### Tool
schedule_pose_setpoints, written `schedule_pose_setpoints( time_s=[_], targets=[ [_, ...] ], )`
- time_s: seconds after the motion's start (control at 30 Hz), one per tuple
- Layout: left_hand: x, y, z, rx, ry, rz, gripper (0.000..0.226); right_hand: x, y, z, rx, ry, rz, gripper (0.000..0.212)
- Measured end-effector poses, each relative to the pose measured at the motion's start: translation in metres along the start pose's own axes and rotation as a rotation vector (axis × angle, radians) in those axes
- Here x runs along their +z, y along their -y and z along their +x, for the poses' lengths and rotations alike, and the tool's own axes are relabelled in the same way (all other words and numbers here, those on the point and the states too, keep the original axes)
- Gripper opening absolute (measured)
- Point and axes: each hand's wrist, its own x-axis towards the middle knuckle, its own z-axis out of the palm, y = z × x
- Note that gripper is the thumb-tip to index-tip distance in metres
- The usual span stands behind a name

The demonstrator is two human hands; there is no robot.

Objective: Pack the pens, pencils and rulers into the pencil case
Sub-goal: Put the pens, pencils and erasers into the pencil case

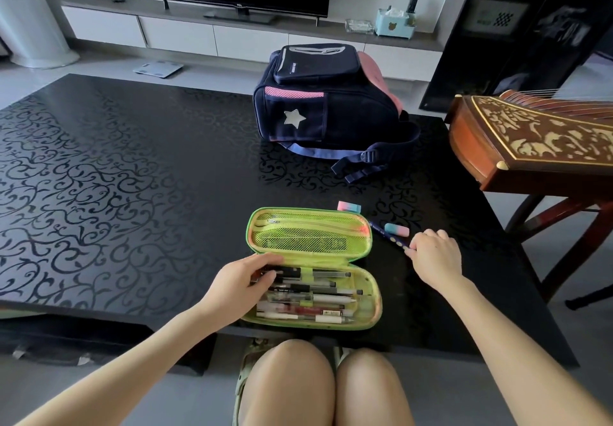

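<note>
Head camera: my left hand lies with loose fingers on the pens in the green pencil case. My right hand pinches a blue pencil beside it.

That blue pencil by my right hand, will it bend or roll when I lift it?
The blue pencil looks slim and straight, so probably stiff and light. Lying flat on the glossy table, it may roll or slide if nudged.
</note>
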Motion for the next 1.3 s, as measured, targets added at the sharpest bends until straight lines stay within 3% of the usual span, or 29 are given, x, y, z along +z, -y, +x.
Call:
schedule_pose_setpoints(
  time_s=[0.07,0.13,0.2,0.3,0.43,0.53,0.6,0.67,0.73,0.8,0.9,1.07,1.17,1.3],
  targets=[
    [-0.001,0.000,0.000,-0.013,-0.025,-0.005,0.030,-0.014,0.004,-0.007,0.096,-0.070,0.105,0.022],
    [-0.001,0.003,0.001,-0.044,-0.072,-0.031,0.032,-0.030,0.015,-0.020,0.098,-0.246,0.298,0.014],
    [-0.002,0.006,0.002,-0.098,-0.132,-0.092,0.033,-0.045,0.035,-0.038,-0.098,-0.298,0.393,0.008],
    [-0.004,0.005,0.002,-0.155,-0.187,-0.153,0.032,-0.050,0.077,-0.066,-0.407,-0.207,0.339,0.013],
    [-0.003,-0.004,0.003,-0.082,-0.132,-0.059,0.030,-0.037,0.108,-0.075,-0.562,-0.162,0.288,0.017],
    [-0.001,-0.008,0.006,-0.025,-0.091,0.003,0.029,-0.037,0.106,-0.061,-0.518,-0.157,0.453,0.011],
    [-0.003,-0.009,0.010,-0.008,-0.106,0.003,0.029,-0.037,0.091,-0.040,-0.329,-0.185,0.573,0.015],
    [-0.004,-0.008,0.015,0.009,-0.123,0.015,0.028,-0.031,0.065,-0.011,-0.095,-0.207,0.464,0.022],
    [-0.005,-0.008,0.022,0.034,-0.125,0.052,0.027,-0.020,0.040,0.014,0.042,-0.070,0.251,0.034],
    [-0.007,-0.009,0.029,0.046,-0.127,0.074,0.026,-0.008,0.027,0.028,-0.004,0.068,0.078,0.036],
    [-0.009,-0.010,0.044,0.051,-0.134,0.081,0.024,-0.001,0.023,0.039,-0.097,0.061,0.040,0.029],
    [-0.004,-0.012,0.070,0.072,-0.151,0.061,0.025,-0.013,0.054,0.072,-0.143,-0.037,0.500,0.026],
    [0.001,-0.009,0.079,0.068,-0.173,0.121,0.023,-0.014,0.079,0.095,-0.281,0.138,0.592,0.023],
    [0.004,0.006,0.088,0.005,-0.172,0.275,0.029,-0.012,0.095,0.112,-0.360,0.308,0.394,0.018]
  ],
)
